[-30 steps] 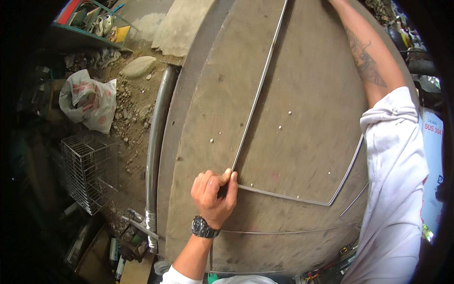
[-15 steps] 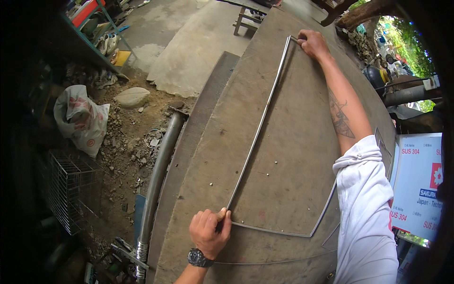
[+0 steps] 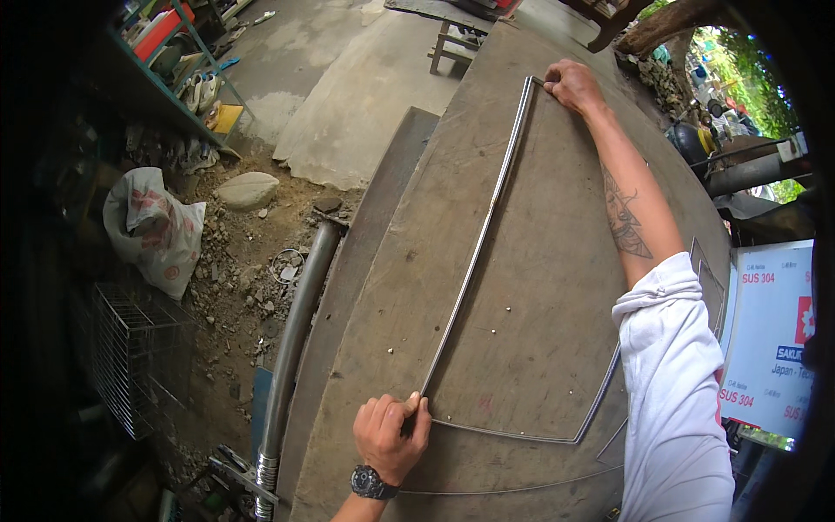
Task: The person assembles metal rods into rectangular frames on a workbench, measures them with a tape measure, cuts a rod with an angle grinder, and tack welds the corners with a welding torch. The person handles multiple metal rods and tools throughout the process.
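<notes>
Showed repeated red letters and digits (image 3: pixel 758 278) on a white panel (image 3: pixel 764 337) at right, carried a white flower emblem (image 3: pixel 808 323) on red there, bore unreadable red print (image 3: pixel 172 273) on a pale sack (image 3: pixel 151 245) at left.

A slim, silvery metal rod frame (image 3: pixel 493 204) with angular corners lies across a wide, brown, scuffed tabletop (image 3: pixel 557 252). The left hand (image 3: pixel 391 439), above a chunky black wristwatch (image 3: pixel 372 483), pinches the frame at its near left corner; the right hand (image 3: pixel 574 85) grips it just beside the far corner, arm outstretched from a rolled white sleeve (image 3: pixel 670 348). Small white bits (image 3: pixel 494 331) dot the wood inside the frame. Left of the tabletop are a thick grey metal pipe (image 3: pixel 300 344), a pale rounded stone (image 3: pixel 246 190), a crumpled white sack (image 3: pixel 156 228) and a wire cage (image 3: pixel 130 348).
</notes>
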